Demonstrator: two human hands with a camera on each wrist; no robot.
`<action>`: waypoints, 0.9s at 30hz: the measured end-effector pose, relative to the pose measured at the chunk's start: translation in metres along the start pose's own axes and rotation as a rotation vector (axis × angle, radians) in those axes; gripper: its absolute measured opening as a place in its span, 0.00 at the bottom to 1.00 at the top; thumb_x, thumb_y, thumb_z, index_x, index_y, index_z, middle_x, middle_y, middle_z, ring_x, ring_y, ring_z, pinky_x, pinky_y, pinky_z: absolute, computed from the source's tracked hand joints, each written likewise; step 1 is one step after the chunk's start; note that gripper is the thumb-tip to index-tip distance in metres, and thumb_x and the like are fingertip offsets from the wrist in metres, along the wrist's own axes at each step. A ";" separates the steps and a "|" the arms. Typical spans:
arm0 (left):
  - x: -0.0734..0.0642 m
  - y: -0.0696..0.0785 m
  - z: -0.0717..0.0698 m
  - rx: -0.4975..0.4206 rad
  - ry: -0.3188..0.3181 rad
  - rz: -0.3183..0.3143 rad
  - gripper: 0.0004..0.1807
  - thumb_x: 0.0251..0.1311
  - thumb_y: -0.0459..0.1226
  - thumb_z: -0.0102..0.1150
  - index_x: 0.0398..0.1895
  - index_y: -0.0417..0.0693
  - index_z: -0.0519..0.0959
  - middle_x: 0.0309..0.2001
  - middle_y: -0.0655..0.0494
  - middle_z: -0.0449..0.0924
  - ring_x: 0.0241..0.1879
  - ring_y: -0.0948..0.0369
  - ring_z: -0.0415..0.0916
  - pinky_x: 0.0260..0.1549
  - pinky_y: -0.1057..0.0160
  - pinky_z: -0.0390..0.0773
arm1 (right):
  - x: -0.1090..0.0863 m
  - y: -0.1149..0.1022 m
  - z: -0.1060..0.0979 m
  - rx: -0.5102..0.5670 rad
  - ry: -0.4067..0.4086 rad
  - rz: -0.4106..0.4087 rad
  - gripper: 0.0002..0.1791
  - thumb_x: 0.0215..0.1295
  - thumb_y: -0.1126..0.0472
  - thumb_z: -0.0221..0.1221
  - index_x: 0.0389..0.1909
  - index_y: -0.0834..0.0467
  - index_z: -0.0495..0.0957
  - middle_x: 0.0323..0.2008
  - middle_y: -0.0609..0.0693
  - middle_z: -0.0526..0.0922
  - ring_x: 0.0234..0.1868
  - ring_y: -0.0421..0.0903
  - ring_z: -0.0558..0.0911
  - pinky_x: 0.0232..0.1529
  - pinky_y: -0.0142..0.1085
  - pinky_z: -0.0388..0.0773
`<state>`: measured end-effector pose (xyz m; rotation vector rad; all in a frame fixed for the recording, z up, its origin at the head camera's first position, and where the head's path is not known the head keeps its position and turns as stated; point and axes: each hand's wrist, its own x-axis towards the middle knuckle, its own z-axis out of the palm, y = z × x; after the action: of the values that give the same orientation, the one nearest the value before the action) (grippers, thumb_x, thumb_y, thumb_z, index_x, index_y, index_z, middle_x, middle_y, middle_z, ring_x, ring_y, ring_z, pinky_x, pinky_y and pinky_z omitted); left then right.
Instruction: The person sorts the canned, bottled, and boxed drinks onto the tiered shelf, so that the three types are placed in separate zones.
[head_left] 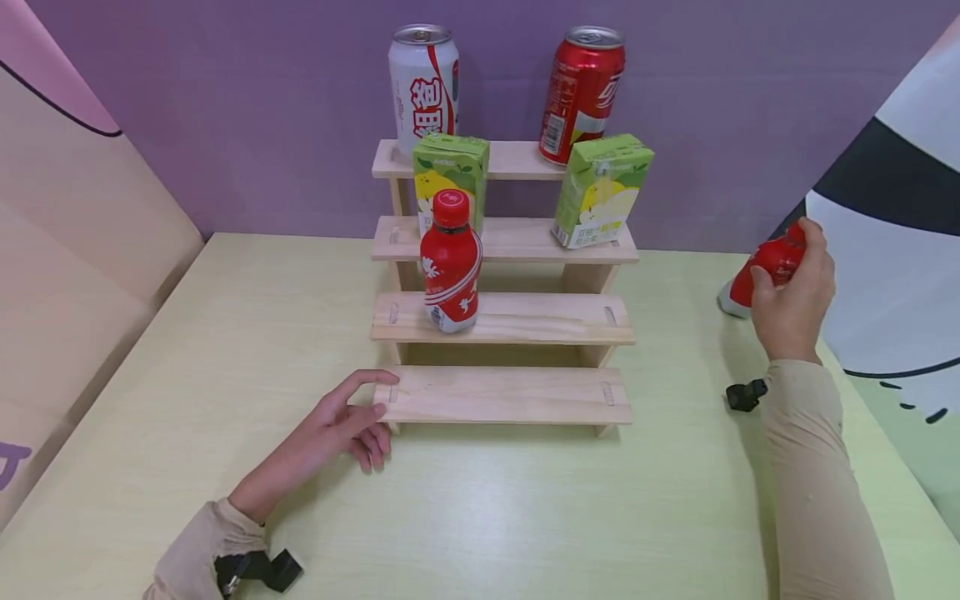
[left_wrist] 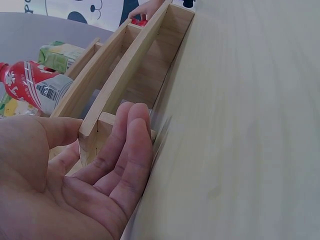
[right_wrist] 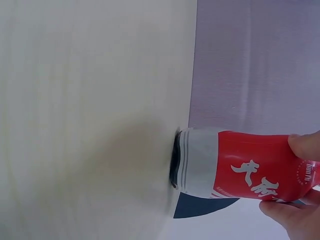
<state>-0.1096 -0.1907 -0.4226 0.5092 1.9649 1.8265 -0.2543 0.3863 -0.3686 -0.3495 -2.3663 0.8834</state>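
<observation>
At the table's right side, my right hand (head_left: 797,300) grips a red plastic bottle (right_wrist: 255,165) by its upper part, thumb on one side and fingers on the other. The bottle leans, its white base close over the table. My left hand (head_left: 348,423) holds the left end of the lowest step of a wooden stepped shelf (head_left: 502,396), thumb and forefinger at the board's corner. The left wrist view shows its other fingers bent beside the shelf's end support. A second red bottle (head_left: 452,271) stands upright at the left of the step above.
Two green juice cartons (head_left: 603,196) stand on the third step up. On the top step are a white can (head_left: 423,92) at left and a red can (head_left: 583,96) at right. A purple backdrop (head_left: 300,125) rises behind the pale table (head_left: 480,525).
</observation>
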 end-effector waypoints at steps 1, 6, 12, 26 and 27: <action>0.000 0.000 0.000 0.001 0.000 0.000 0.22 0.78 0.38 0.46 0.71 0.52 0.59 0.31 0.33 0.80 0.25 0.50 0.81 0.25 0.50 0.85 | 0.000 0.000 0.000 0.001 0.000 0.002 0.44 0.69 0.56 0.61 0.76 0.30 0.45 0.76 0.39 0.56 0.76 0.42 0.54 0.70 0.46 0.65; 0.001 0.000 0.000 0.005 -0.001 0.003 0.22 0.77 0.38 0.46 0.70 0.51 0.59 0.30 0.33 0.80 0.24 0.50 0.81 0.25 0.50 0.85 | -0.002 -0.008 -0.003 0.006 -0.016 0.011 0.45 0.69 0.57 0.62 0.76 0.31 0.46 0.76 0.40 0.56 0.75 0.43 0.55 0.70 0.46 0.66; 0.001 -0.001 0.000 -0.007 -0.004 0.011 0.22 0.78 0.38 0.46 0.70 0.51 0.59 0.30 0.33 0.80 0.24 0.50 0.81 0.24 0.51 0.85 | -0.006 -0.024 -0.008 0.021 -0.022 -0.048 0.45 0.67 0.56 0.63 0.76 0.31 0.48 0.74 0.38 0.59 0.73 0.44 0.60 0.68 0.40 0.68; 0.001 -0.002 -0.001 -0.031 -0.010 -0.024 0.22 0.77 0.40 0.47 0.70 0.55 0.59 0.32 0.33 0.80 0.27 0.46 0.81 0.26 0.47 0.85 | -0.022 -0.047 -0.026 -0.007 -0.079 -0.313 0.49 0.62 0.67 0.67 0.76 0.34 0.52 0.72 0.45 0.65 0.70 0.50 0.67 0.66 0.35 0.69; 0.001 -0.002 -0.001 -0.032 -0.011 -0.024 0.22 0.77 0.40 0.46 0.71 0.54 0.59 0.32 0.33 0.80 0.27 0.45 0.81 0.26 0.47 0.85 | -0.024 -0.050 -0.027 0.008 -0.083 -0.323 0.49 0.61 0.67 0.67 0.76 0.34 0.53 0.72 0.44 0.65 0.69 0.50 0.67 0.66 0.34 0.69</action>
<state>-0.1110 -0.1912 -0.4244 0.4826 1.9230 1.8338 -0.2210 0.3522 -0.3296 0.0747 -2.4029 0.7652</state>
